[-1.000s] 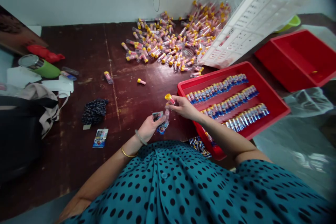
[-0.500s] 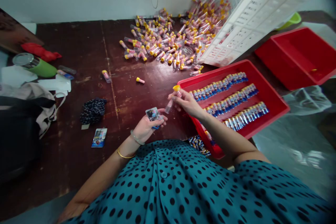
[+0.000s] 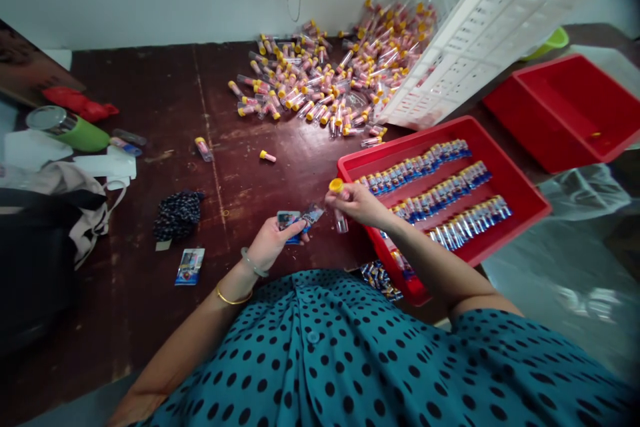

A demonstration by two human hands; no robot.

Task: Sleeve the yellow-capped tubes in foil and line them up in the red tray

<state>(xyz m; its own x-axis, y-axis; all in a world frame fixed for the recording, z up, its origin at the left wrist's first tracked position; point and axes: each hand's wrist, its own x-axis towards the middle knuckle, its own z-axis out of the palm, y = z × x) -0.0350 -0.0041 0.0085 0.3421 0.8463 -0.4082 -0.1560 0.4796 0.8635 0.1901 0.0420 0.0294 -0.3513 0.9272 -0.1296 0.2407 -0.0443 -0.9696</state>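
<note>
My left hand (image 3: 270, 245) is closed on a small stack of flat, blue-printed plastic sleeves (image 3: 289, 219). Its thumb presses on top, and one sleeve (image 3: 313, 215) sticks out to the right with its clear end toward my other hand. My right hand (image 3: 364, 205) pinches a clear tube (image 3: 341, 221) with a yellow cap (image 3: 336, 185) and pink contents near the cap. The tube hangs cap up, its lower end a little right of the sleeve and apart from it. Beside my right forearm lies a red tray (image 3: 537, 203) with rows of blue-wrapped tubes (image 3: 445, 188).
A heap of yellow-capped tubes (image 3: 320, 83) lies by the wall, next to a leaning white crate (image 3: 450, 47). Two loose tubes (image 3: 203, 149) lie nearer. Left are a printed packet (image 3: 190, 267), dark cloth (image 3: 179, 215), green bottle (image 3: 85, 132) and bag (image 3: 35, 267). A red bin (image 3: 530, 123) stands right.
One sleeve has been slid out of the stack in my left hand toward the right. My right hand has turned the tube more upright and moved it slightly right and down.
</note>
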